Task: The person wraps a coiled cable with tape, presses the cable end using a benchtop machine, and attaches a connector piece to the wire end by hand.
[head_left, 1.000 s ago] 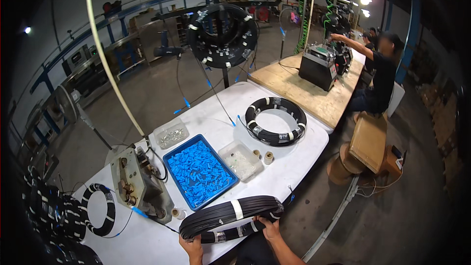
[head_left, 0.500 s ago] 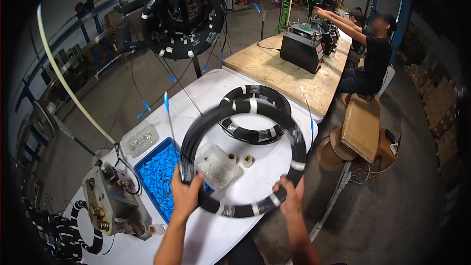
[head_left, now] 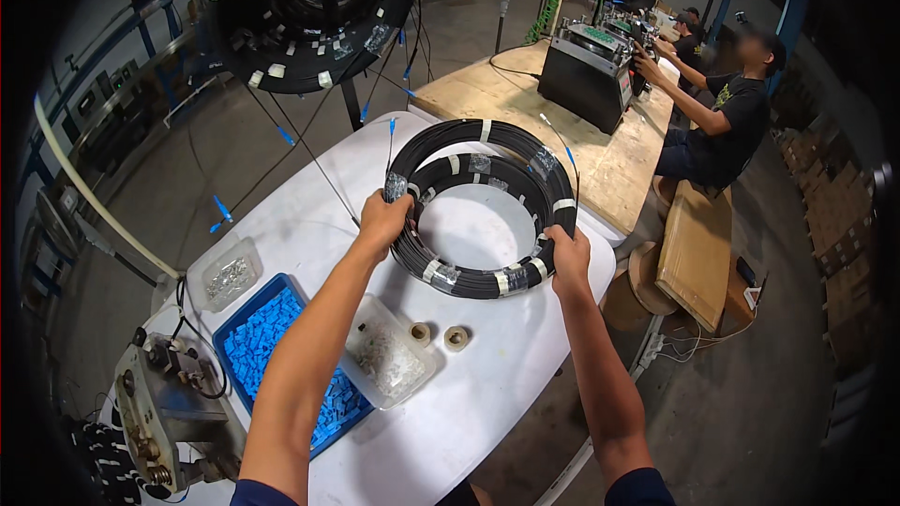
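Note:
Both my hands grip a black cable coil (head_left: 522, 142) bound with white and clear tape bands. My left hand (head_left: 382, 223) is closed round its left side; my right hand (head_left: 570, 255) is closed round its right side. The held coil overlaps a second black cable coil (head_left: 504, 171) lying on the white table (head_left: 487, 384); whether they touch I cannot tell. A blue connector (head_left: 392, 127) sticks up beyond my left hand, another blue connector (head_left: 570, 157) beyond the right one.
Near my left forearm are a blue tray (head_left: 228, 370) of small blue parts and a clear box (head_left: 398, 370) of clear pieces. Two small spools (head_left: 457, 338) stand beside it. A metal press (head_left: 141, 412) is at lower left, hanging coils (head_left: 281, 61) above. A co-worker (head_left: 741, 122) sits far right.
My hands have carried the coil away from me, onto or just over the second coil. My view has shifted, and the co-worker's arms are lower.

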Demonstrator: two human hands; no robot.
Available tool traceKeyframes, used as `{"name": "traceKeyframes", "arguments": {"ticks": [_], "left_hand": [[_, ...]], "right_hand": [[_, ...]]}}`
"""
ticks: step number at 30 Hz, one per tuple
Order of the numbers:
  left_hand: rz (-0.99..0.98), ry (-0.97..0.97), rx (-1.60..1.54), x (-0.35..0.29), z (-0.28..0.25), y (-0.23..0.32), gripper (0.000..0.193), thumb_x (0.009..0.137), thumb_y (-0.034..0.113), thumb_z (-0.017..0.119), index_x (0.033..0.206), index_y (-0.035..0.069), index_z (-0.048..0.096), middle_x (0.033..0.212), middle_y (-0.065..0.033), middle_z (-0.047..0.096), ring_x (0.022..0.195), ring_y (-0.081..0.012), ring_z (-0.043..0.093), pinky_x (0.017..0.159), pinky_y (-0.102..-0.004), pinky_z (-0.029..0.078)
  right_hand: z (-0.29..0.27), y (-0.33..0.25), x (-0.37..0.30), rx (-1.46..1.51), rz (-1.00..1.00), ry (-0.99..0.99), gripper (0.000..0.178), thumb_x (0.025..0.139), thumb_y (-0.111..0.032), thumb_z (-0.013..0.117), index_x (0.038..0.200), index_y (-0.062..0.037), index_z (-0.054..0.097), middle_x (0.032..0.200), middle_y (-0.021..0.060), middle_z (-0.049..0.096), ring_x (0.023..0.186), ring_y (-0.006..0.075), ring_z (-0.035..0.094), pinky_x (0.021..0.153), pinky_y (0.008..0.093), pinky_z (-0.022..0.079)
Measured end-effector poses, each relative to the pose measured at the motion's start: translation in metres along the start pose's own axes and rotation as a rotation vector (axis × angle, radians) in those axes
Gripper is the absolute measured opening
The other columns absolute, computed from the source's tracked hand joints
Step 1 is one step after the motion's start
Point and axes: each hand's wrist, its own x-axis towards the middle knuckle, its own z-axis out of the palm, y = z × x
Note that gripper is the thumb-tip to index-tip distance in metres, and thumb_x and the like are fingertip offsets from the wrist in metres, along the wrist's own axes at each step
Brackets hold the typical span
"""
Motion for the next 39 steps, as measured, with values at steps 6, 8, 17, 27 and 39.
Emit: {"name": "traceKeyframes", "arguments": {"ticks": [6,8,17,27,39], "left_hand": [[0.159,0.177,0.366,0.055,0.005,-0.020,0.030,0.074,0.017,0.062,0.094,-0.007,0.064,0.076,-0.0116,0.065,0.065,-0.0212,0.063,0.057,-0.0352,0.051],[0.003,0.072,0.029,0.054,0.006,-0.023,0.029,0.075,0.016,0.062,0.095,-0.006,0.065,0.077,-0.0115,0.065,0.068,-0.0202,0.063,0.059,-0.0349,0.051],[0.029,-0.076,0.075,0.032,-0.014,-0.036,0.045,0.088,0.034,0.064,0.109,-0.005,0.061,0.090,-0.0093,0.066,0.078,-0.0170,0.062,0.072,-0.0321,0.049],[0.006,-0.160,-0.079,-0.120,-0.093,-0.023,0.046,0.092,0.029,0.063,0.123,-0.003,0.057,0.113,-0.0104,0.067,0.102,-0.0153,0.061,0.085,-0.0272,0.046],[0.159,0.265,-0.449,-0.413,-0.227,-0.095,0.030,0.095,0.022,0.059,0.116,0.001,0.061,0.102,-0.0073,0.067,0.087,-0.0103,0.058,0.078,-0.0245,0.044]], "right_hand": [[0.018,0.008,0.030,-0.116,-0.022,0.081,0.015,0.071,-0.009,0.064,0.076,0.0050,0.060,0.069,0.0050,0.056,0.061,0.0150,0.050,0.059,0.0317,0.042],[0.022,0.003,0.031,-0.186,0.042,0.076,0.019,0.070,-0.012,0.065,0.076,0.0055,0.060,0.068,0.0061,0.055,0.061,0.0166,0.051,0.059,0.0332,0.044],[0.027,0.006,0.009,-0.242,-0.153,0.100,0.041,0.082,-0.020,0.064,0.113,0.0054,0.056,0.101,0.0141,0.062,0.093,0.0206,0.057,0.085,0.0331,0.044],[0.007,-0.010,-0.132,-0.401,-0.186,-0.214,0.053,0.091,-0.019,0.060,0.137,0.0026,0.047,0.145,0.0213,0.043,0.135,0.0289,0.040,0.111,0.0351,0.029],[0.053,-0.001,-0.399,-0.427,-0.338,-0.824,0.044,0.082,-0.003,0.067,0.124,-0.0054,0.055,0.122,0.0102,0.057,0.100,0.0214,0.059,0.081,0.0323,0.049]]}}
